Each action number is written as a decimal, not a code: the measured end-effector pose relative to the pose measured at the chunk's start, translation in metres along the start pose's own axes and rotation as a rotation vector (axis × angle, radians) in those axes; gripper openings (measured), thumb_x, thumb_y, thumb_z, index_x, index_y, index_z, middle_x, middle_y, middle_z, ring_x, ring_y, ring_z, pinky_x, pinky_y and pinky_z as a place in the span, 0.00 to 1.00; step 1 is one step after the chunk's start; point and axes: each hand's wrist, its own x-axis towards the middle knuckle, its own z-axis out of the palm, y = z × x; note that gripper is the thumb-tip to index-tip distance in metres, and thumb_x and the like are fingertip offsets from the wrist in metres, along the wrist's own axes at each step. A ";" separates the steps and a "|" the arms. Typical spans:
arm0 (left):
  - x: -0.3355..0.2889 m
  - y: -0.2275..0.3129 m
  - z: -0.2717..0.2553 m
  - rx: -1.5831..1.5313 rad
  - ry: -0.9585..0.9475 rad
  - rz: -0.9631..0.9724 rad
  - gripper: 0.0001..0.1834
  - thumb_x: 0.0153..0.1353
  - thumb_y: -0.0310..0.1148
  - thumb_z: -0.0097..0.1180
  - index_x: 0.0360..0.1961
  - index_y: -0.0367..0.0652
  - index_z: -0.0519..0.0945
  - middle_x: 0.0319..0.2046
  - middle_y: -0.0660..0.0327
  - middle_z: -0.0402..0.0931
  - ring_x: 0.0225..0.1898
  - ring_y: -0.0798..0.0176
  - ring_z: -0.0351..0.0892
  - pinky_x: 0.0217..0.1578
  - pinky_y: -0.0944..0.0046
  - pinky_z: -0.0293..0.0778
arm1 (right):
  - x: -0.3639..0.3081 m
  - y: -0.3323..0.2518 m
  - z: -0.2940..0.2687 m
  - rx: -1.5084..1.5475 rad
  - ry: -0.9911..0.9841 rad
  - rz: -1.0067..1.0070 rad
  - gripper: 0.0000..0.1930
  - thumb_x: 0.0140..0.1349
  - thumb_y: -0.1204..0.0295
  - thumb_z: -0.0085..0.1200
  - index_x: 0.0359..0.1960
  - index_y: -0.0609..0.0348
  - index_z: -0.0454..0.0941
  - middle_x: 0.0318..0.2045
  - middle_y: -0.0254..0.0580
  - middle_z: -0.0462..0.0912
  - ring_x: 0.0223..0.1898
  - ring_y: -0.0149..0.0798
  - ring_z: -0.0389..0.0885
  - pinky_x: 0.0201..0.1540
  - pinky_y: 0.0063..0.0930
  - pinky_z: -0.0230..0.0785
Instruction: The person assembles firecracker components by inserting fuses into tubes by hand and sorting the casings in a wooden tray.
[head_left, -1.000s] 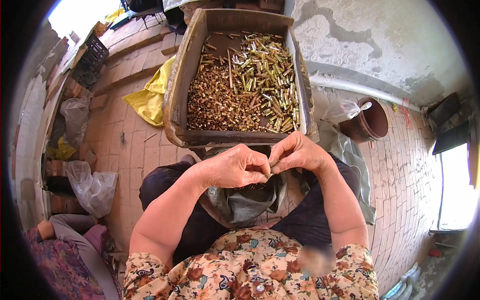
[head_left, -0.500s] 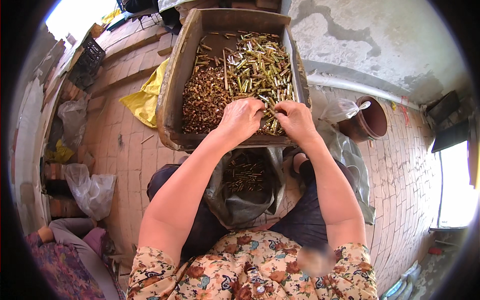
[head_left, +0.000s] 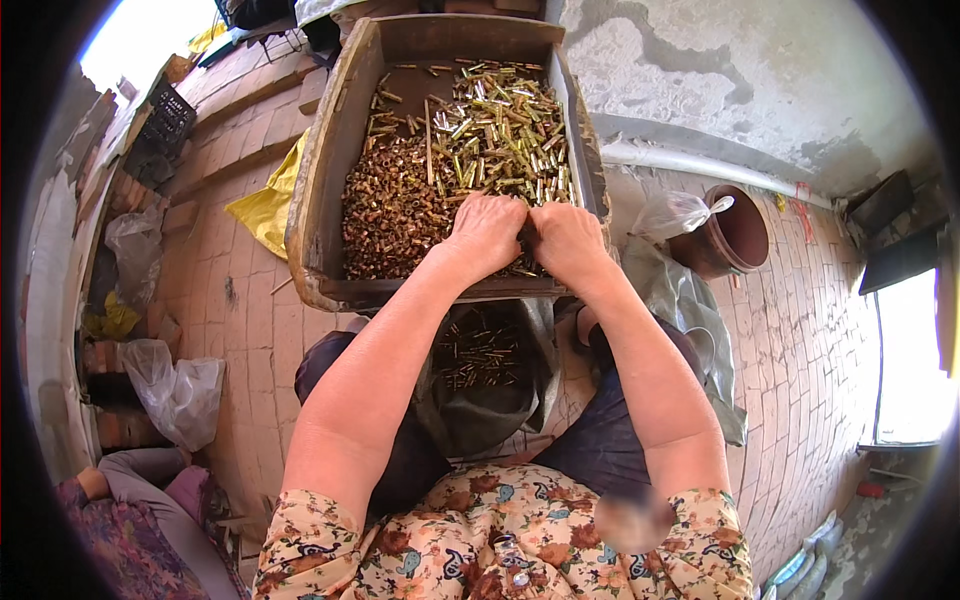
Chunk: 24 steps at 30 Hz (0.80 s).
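Both hands meet, fingers curled, over the near right part of a wooden tray [head_left: 318, 215] of small metal pieces.
Left hand [head_left: 486, 232] and right hand [head_left: 568, 238] are side by side, backs up, their thumb sides just beside or touching each other; fingertips are hidden beneath, so whether either grips a piece cannot be told. Both forearms reach forward from the flowered sleeves, elbows wide, slanting inward until the wrists come over the tray's near edge. Just beyond the knuckles lie long brass-coloured pieces [head_left: 505, 125], heaped in the tray's right part; short coppery pieces [head_left: 388, 205] fill the near left, with a thin strip [head_left: 429, 140] between the heaps. Below the tray, between the knees, an open dark sack [head_left: 545, 365] holds more slim pieces [head_left: 480, 352].
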 end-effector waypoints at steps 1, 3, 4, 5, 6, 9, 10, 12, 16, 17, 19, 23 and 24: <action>0.000 0.000 0.000 0.001 -0.001 -0.001 0.07 0.38 0.23 0.56 0.24 0.38 0.78 0.27 0.50 0.77 0.36 0.48 0.77 0.39 0.52 0.68 | 0.000 -0.001 0.000 0.002 0.000 -0.001 0.04 0.44 0.78 0.49 0.22 0.60 0.77 0.24 0.52 0.78 0.31 0.54 0.78 0.33 0.45 0.69; -0.002 0.001 -0.002 -0.008 -0.024 -0.048 0.06 0.38 0.23 0.56 0.23 0.37 0.77 0.27 0.49 0.77 0.36 0.48 0.77 0.41 0.53 0.68 | -0.001 -0.004 0.000 -0.004 -0.026 0.018 0.04 0.44 0.79 0.49 0.21 0.59 0.76 0.25 0.52 0.78 0.32 0.54 0.78 0.33 0.44 0.69; -0.003 0.000 -0.001 -0.006 -0.024 -0.048 0.06 0.38 0.23 0.56 0.23 0.37 0.77 0.27 0.49 0.77 0.36 0.48 0.77 0.41 0.53 0.68 | -0.001 -0.004 0.000 -0.003 -0.025 0.018 0.04 0.44 0.79 0.49 0.21 0.59 0.76 0.25 0.52 0.78 0.32 0.54 0.78 0.33 0.44 0.69; -0.006 0.000 -0.001 -0.041 0.017 -0.046 0.06 0.39 0.22 0.54 0.23 0.36 0.76 0.27 0.47 0.76 0.36 0.46 0.76 0.39 0.52 0.69 | -0.002 -0.001 0.001 0.002 0.001 0.007 0.04 0.45 0.77 0.49 0.22 0.59 0.77 0.25 0.51 0.79 0.32 0.55 0.78 0.34 0.43 0.70; -0.009 -0.001 -0.001 -0.075 0.060 -0.044 0.06 0.39 0.21 0.52 0.24 0.35 0.76 0.27 0.45 0.76 0.35 0.43 0.75 0.37 0.50 0.70 | -0.003 0.001 0.002 0.007 0.026 -0.005 0.04 0.46 0.76 0.50 0.23 0.60 0.78 0.26 0.51 0.79 0.32 0.55 0.78 0.34 0.42 0.70; -0.014 0.000 -0.007 -0.284 0.168 -0.126 0.08 0.43 0.21 0.53 0.28 0.33 0.78 0.25 0.49 0.78 0.30 0.51 0.79 0.33 0.57 0.73 | -0.009 0.006 0.004 0.341 0.203 -0.015 0.07 0.47 0.74 0.53 0.28 0.61 0.80 0.26 0.50 0.79 0.29 0.51 0.79 0.33 0.36 0.71; -0.016 0.000 -0.012 -0.283 0.169 -0.127 0.08 0.43 0.21 0.53 0.28 0.33 0.78 0.25 0.49 0.78 0.30 0.51 0.79 0.33 0.57 0.73 | -0.011 0.008 0.002 0.341 0.204 -0.017 0.07 0.47 0.74 0.53 0.28 0.61 0.80 0.26 0.50 0.79 0.29 0.51 0.79 0.33 0.36 0.71; -0.020 -0.001 -0.020 -0.839 0.066 -0.343 0.08 0.49 0.21 0.53 0.32 0.33 0.79 0.24 0.58 0.79 0.27 0.64 0.79 0.31 0.67 0.73 | -0.014 0.012 -0.005 0.671 0.153 0.059 0.10 0.46 0.74 0.57 0.32 0.61 0.81 0.25 0.47 0.80 0.26 0.41 0.79 0.31 0.28 0.69; -0.037 0.002 -0.031 -1.138 0.130 -0.412 0.06 0.52 0.20 0.53 0.32 0.31 0.79 0.25 0.62 0.78 0.27 0.69 0.78 0.31 0.72 0.72 | -0.027 0.000 -0.017 1.037 0.041 0.227 0.09 0.48 0.74 0.60 0.31 0.66 0.81 0.24 0.35 0.81 0.27 0.25 0.75 0.31 0.20 0.66; -0.040 0.002 -0.033 -1.164 0.143 -0.415 0.06 0.53 0.20 0.53 0.32 0.30 0.78 0.26 0.60 0.78 0.28 0.68 0.79 0.31 0.72 0.73 | -0.030 -0.004 -0.019 1.037 0.041 0.224 0.09 0.48 0.74 0.60 0.31 0.66 0.81 0.24 0.35 0.81 0.27 0.25 0.75 0.31 0.20 0.66; -0.046 0.004 -0.035 -1.240 0.158 -0.433 0.06 0.54 0.20 0.53 0.32 0.30 0.78 0.26 0.60 0.78 0.28 0.68 0.79 0.31 0.72 0.73 | -0.035 -0.012 -0.023 1.065 0.037 0.237 0.09 0.51 0.74 0.60 0.32 0.67 0.81 0.24 0.32 0.80 0.27 0.22 0.73 0.31 0.18 0.66; -0.055 0.008 -0.040 -1.326 0.175 -0.485 0.06 0.55 0.22 0.53 0.34 0.31 0.77 0.26 0.59 0.78 0.27 0.67 0.80 0.32 0.72 0.74 | -0.039 -0.026 -0.028 1.077 0.030 0.244 0.09 0.52 0.74 0.60 0.33 0.66 0.81 0.24 0.32 0.80 0.26 0.22 0.74 0.30 0.17 0.67; -0.056 0.009 -0.042 -1.326 0.177 -0.486 0.06 0.55 0.22 0.53 0.34 0.31 0.77 0.26 0.59 0.78 0.27 0.67 0.80 0.32 0.72 0.74 | -0.039 -0.030 -0.030 1.096 0.035 0.257 0.08 0.52 0.74 0.60 0.33 0.66 0.81 0.24 0.33 0.80 0.26 0.22 0.74 0.30 0.17 0.67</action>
